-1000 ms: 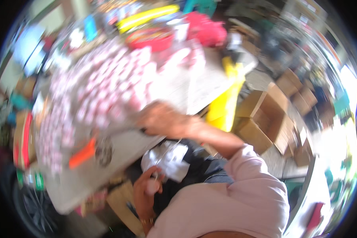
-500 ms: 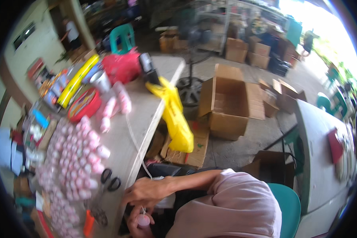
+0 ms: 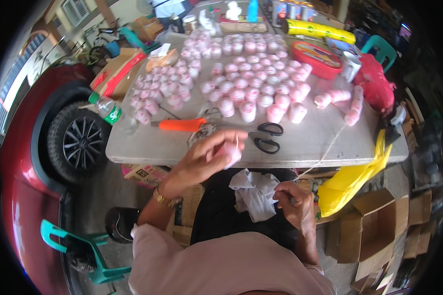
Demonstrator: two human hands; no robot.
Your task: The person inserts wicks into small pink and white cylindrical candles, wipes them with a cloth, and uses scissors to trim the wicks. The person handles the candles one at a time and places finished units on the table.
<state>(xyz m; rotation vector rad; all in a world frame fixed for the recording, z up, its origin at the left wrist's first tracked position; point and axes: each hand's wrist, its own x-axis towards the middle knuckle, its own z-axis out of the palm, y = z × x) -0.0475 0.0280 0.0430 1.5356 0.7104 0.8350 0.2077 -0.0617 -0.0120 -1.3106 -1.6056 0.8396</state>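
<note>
My left hand (image 3: 209, 156) is raised at the table's front edge, closed round a small pink cylinder (image 3: 231, 156) with a short pale string end standing out of its top. Over my lap, my right hand (image 3: 296, 202) has its fingers curled together at a white string (image 3: 327, 151). That string runs back across the table to pink wrapped rolls (image 3: 352, 110). A crumpled white cloth (image 3: 255, 194) lies on my lap beside the right hand. Black-handled scissors (image 3: 268, 137) and an orange-handled tool (image 3: 182, 125) rest on the table near my left hand.
Many pink-and-white cylinders (image 3: 251, 93) crowd the pale table (image 3: 300, 156). Behind them are a red oval tub (image 3: 317, 60) and a yellow roll (image 3: 320, 31). A yellow bag (image 3: 352, 177) hangs off the right edge above an open carton (image 3: 364, 226). A red car (image 3: 32, 147) stands left.
My view has swung left to face the table. My hands, together before, are now apart: the left has lifted the pink cylinder to the table edge; the right stays low over my lap.
</note>
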